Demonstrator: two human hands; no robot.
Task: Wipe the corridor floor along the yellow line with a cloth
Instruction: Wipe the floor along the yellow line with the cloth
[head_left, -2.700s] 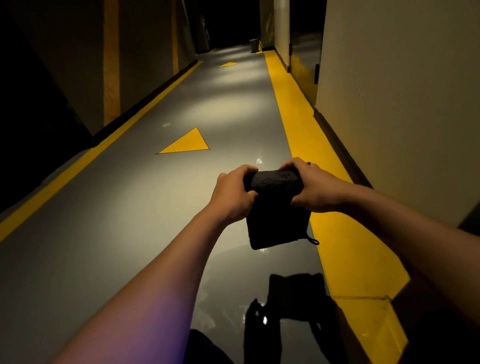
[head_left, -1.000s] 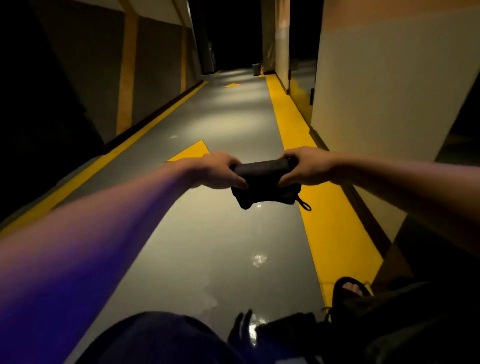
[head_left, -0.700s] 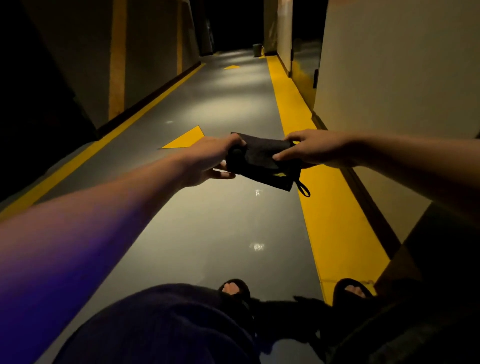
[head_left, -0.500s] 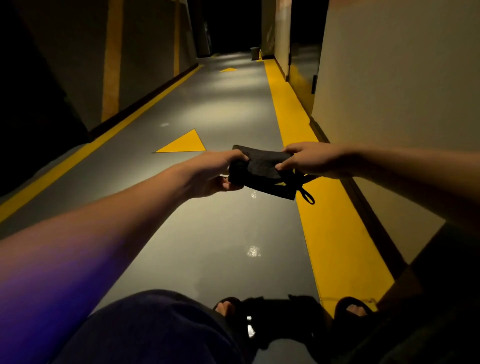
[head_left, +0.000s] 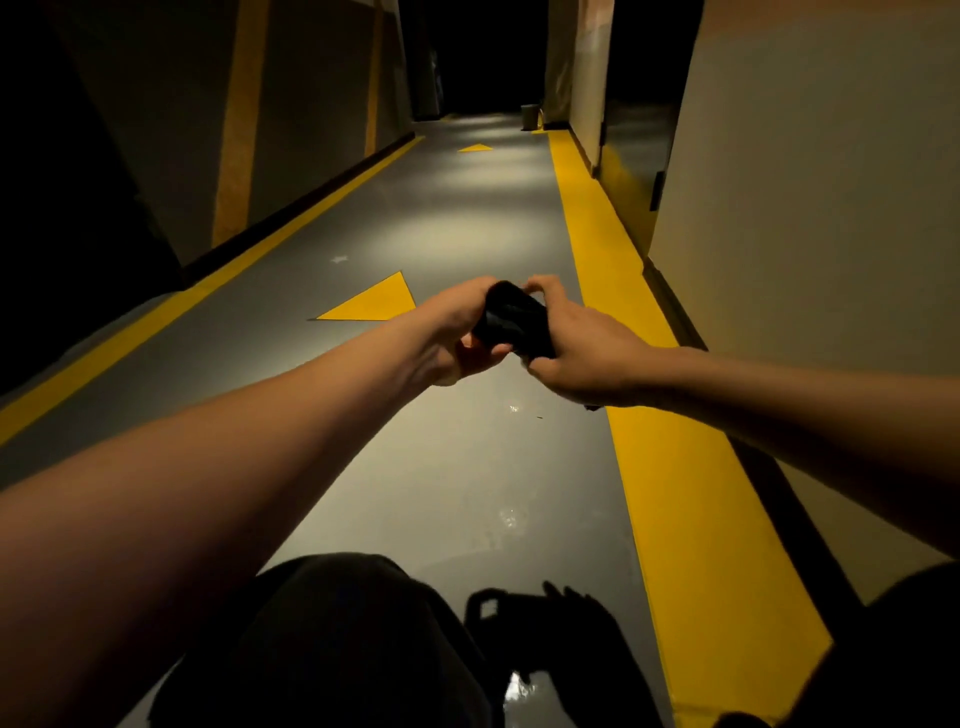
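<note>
A black cloth (head_left: 511, 322), bunched into a small wad, is held in the air between both hands above the grey corridor floor (head_left: 457, 467). My left hand (head_left: 457, 332) grips its left side with curled fingers. My right hand (head_left: 582, 353) grips its right side, thumb over the top. A wide yellow line (head_left: 675, 493) runs along the floor just right of the hands, beside the right wall. Most of the cloth is hidden by the fingers.
A yellow triangle (head_left: 376, 304) is painted on the floor left of the hands, another far ahead. A narrower yellow line (head_left: 156, 322) follows the left wall. A small bin (head_left: 530, 115) stands at the dark far end. My knees and feet fill the bottom edge.
The hands have come closer together and the cloth, earlier hanging flat and then folded, is now bunched into a tight wad between them.
</note>
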